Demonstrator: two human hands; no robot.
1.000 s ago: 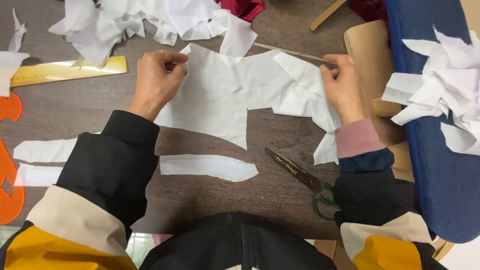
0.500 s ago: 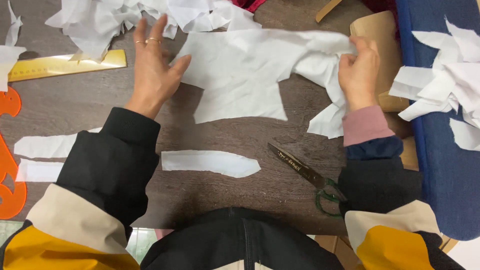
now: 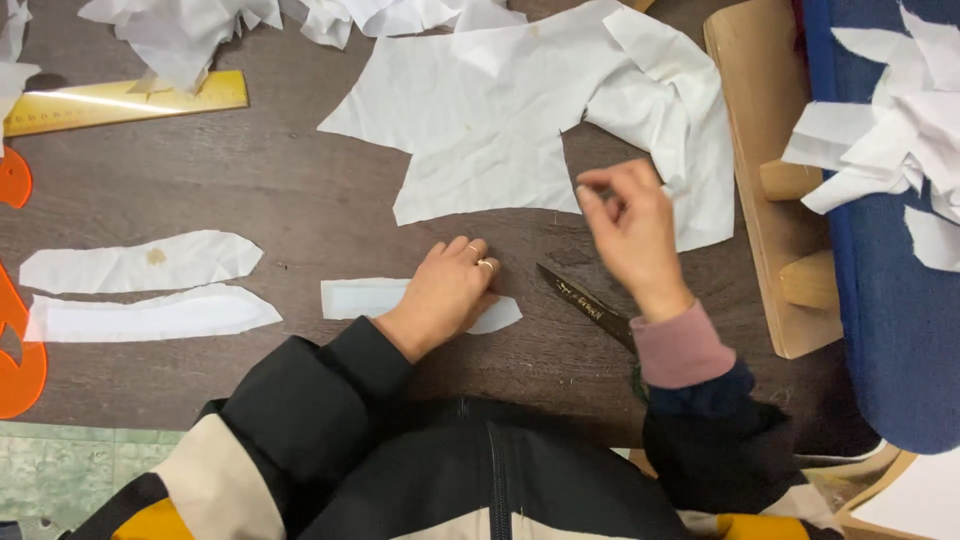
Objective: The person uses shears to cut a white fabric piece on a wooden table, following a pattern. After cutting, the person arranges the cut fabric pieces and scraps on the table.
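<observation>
- The left hand (image 3: 447,290) lies flat, palm down and fingers loosely together, on a small white strip (image 3: 365,298) near the front of the tabletop (image 3: 300,190); the pressure looks meant to keep the light piece from sliding. It grips nothing.
- At three o'clock from that hand lie the scissors (image 3: 585,300), blades closed and pointing toward ten o'clock, handles hidden under the right sleeve, so they sit within easy reach.
- The right hand (image 3: 630,225) hovers just above the scissors, blurred, fingertips pinched narrow; whether it holds a scrap I cannot tell.
- At nine o'clock from the left hand rest two long white strips (image 3: 140,262), one above the other, apart and roughly parallel, as if laid aside in order. That makes three strips in all.
- One orange curved template (image 3: 20,350) shows at the far left edge.
- At twelve o'clock spreads one large white fabric piece (image 3: 480,120), smoothed flat except for its rumpled right end.
- Farther at ten o'clock lies one yellow ruler (image 3: 125,100).
- Along the top edge sits a heap of white offcuts (image 3: 190,30); a second heap (image 3: 880,140) rests on the blue cushion (image 3: 880,300) at two o'clock.
</observation>
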